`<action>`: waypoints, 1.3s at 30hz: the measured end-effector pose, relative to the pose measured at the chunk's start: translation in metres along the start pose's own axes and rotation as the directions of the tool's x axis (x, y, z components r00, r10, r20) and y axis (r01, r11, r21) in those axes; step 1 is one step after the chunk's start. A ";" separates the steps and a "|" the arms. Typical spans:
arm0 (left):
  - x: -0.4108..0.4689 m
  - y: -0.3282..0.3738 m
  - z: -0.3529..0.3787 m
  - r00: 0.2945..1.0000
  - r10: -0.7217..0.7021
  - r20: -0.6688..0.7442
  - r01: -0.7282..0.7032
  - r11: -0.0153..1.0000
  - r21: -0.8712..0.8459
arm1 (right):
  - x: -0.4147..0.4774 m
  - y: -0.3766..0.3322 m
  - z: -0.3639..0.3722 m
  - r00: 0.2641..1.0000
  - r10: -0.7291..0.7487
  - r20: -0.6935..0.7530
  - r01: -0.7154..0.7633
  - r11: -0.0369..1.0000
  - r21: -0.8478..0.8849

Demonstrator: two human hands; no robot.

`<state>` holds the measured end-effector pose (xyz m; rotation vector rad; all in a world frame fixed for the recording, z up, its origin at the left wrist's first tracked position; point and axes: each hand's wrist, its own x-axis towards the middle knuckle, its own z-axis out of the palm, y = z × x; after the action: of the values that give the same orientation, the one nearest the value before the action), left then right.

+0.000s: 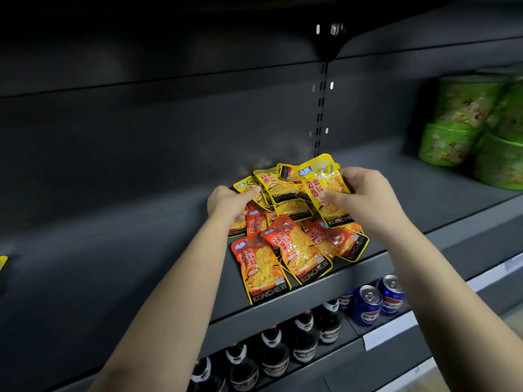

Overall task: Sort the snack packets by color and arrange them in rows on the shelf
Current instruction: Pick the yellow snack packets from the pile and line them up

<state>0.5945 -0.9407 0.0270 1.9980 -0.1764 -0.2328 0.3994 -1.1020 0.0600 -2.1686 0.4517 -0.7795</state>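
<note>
My right hand (365, 198) pinches one yellow packet (325, 188) between thumb and curled fingers and holds it upright above the pile. My left hand (227, 205) grips a bunch of yellow packets (278, 190), fanned out, with the thumb pressed on the nearest one. The bunch overlaps the packet in my right hand. Under both hands, red packets (285, 256) lie in a loose, overlapping heap on the dark shelf (113, 250), reaching its near edge. Green tubs (464, 123) stand stacked at the far right of the same shelf. Below that shelf, blue cans (379, 295) sit right of dark bottles (271, 349).
</note>
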 end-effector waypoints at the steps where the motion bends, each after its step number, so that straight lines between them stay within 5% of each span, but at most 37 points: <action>1: 0.003 -0.001 0.001 1.000 -0.002 -0.005 0.002 1.000 -0.009 | 0.001 0.003 -0.001 1.000 0.008 0.004 -0.008 1.000 0.006; 7: 0.006 0.004 0.001 0.999 0.014 -0.036 -0.015 1.000 -0.007 | 0.004 0.012 0.003 1.000 0.016 0.020 -0.017 1.000 0.026; 14: 0.003 0.015 0.005 0.990 -0.047 0.131 0.070 0.982 -0.176 | 0.005 0.009 0.013 0.999 -0.046 0.029 0.047 0.998 -0.048; 20: -0.002 0.027 -0.019 0.995 0.026 0.100 0.011 0.937 -0.349 | 0.004 -0.005 0.021 0.999 -0.043 0.033 0.043 0.999 -0.025; 25: -0.014 0.023 -0.064 0.975 0.220 -0.042 -0.218 0.975 0.046 | 0.007 -0.017 0.038 0.991 -0.107 0.075 0.107 0.994 -0.005; 30: -0.050 0.010 -0.098 0.921 0.389 -0.037 -0.304 0.773 0.557 | 0.003 -0.040 0.054 0.988 -0.124 0.096 0.123 0.992 0.022; 39: -0.081 -0.020 -0.154 0.908 0.408 -0.092 -0.242 0.692 0.680 | -0.002 -0.075 0.103 0.964 -0.172 0.203 0.166 0.985 0.043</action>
<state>0.5542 -0.7787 0.0800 2.6250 -0.5191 0.3627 0.4705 -0.9967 0.0641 -2.2555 0.1511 -0.6380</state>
